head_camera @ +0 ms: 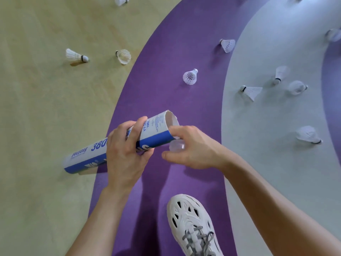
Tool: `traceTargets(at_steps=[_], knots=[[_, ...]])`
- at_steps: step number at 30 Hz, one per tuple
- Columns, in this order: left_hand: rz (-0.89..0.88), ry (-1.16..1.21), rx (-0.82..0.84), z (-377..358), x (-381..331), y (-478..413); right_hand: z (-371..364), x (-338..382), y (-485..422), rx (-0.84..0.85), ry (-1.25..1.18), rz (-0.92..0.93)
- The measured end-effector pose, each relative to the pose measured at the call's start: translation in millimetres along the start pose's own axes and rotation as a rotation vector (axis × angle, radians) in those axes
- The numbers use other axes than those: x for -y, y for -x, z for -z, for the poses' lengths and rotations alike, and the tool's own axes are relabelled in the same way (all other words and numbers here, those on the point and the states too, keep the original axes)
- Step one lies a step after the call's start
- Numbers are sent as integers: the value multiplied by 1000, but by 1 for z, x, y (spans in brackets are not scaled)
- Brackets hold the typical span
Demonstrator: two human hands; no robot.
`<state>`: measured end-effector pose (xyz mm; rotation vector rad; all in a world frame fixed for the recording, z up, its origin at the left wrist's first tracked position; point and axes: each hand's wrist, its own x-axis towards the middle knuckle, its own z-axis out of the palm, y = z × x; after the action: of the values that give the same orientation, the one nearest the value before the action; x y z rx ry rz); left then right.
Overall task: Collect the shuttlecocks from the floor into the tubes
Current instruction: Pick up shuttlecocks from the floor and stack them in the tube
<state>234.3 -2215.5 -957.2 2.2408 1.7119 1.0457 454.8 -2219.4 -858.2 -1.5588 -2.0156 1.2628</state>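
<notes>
My left hand [127,154] grips a white and blue cardboard tube [156,130] around its middle, holding it tilted with the open end up and to the right. Just below that open end, my right hand [191,146] holds a translucent plastic cap [176,146] in its curled fingers. Several white shuttlecocks lie scattered on the floor: one [191,77] on the purple band ahead, two [75,56] [124,56] on the wood floor to the left, one [227,45] at the purple band's far edge, and several [251,91] on the grey area to the right.
My white perforated shoe [193,224] stands on the purple band [166,52] near the bottom. Wood flooring [36,108] lies to the left and grey flooring [276,163] to the right. Another shuttlecock [120,0] sits at the top edge.
</notes>
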Motion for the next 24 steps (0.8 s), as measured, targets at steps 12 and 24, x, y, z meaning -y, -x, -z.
traceTargets(at_steps=[12,24], knots=[[-63,-87,235,-78,-55,-53,73,-182,26,-733,55,-551],[-356,-175,462,-184,-145,-156,113,-293,24,-898,-32,-784]])
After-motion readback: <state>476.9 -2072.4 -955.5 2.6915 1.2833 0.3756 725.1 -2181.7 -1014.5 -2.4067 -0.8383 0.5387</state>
